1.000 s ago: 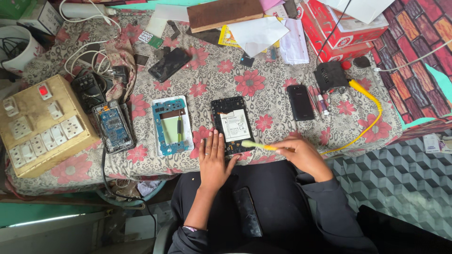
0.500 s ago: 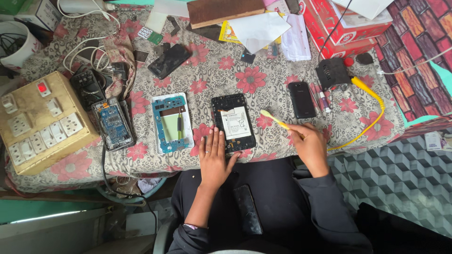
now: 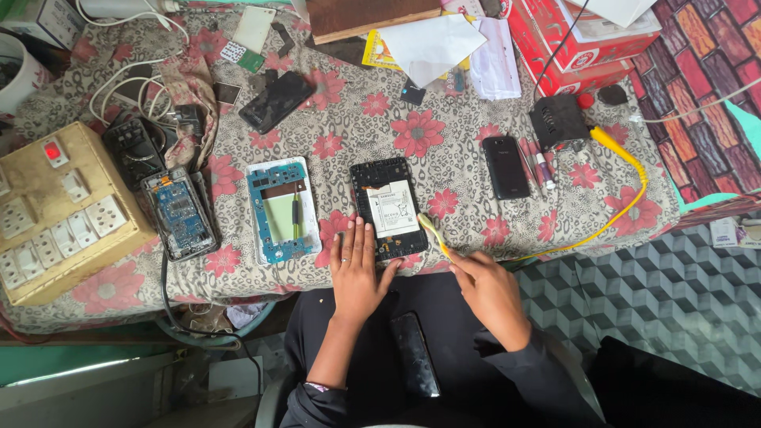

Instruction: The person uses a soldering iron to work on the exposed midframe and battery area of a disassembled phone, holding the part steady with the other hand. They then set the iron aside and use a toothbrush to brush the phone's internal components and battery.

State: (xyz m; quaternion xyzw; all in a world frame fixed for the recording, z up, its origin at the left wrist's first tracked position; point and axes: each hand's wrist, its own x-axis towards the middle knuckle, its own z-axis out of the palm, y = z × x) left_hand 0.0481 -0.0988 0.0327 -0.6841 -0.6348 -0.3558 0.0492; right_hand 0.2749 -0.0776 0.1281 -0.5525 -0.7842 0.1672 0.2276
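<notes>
On the flowered cloth of the worktable (image 3: 372, 119), just in front of you, lies the opened black phone with its back off and a white-labelled battery showing (image 3: 389, 208). Your left hand (image 3: 357, 273) lies flat with the fingers spread, pinning the phone's lower left corner. Your right hand (image 3: 490, 289) is closed around a thin yellow brush-like tool (image 3: 434, 235) whose tip meets the phone's right edge beside the battery.

To do this well, keep the left palm pressing straight down so the phone cannot skate on the soft cloth. Work the tool in short, light strokes along the edge, at a shallow angle, and steer clear of the battery face; I judge a jab there to be the main risk. Hold the tool nearer its tip if it flexes.

By my count, four opened devices lie in a row:
- the black phone;
- a white-framed one with a blue board (image 3: 282, 209), a small dark tool lying on it;
- a dark one with a blue board (image 3: 178, 215);
- a black one behind that, partly hidden.

Two closed black phones rest on the cloth (image 3: 277, 101) (image 3: 506, 166), and another black slab lies on your lap (image 3: 414, 354). One beige switchboard (image 3: 59, 210) stands at the left, and one yellow cable (image 3: 626, 194) curls at the right.
</notes>
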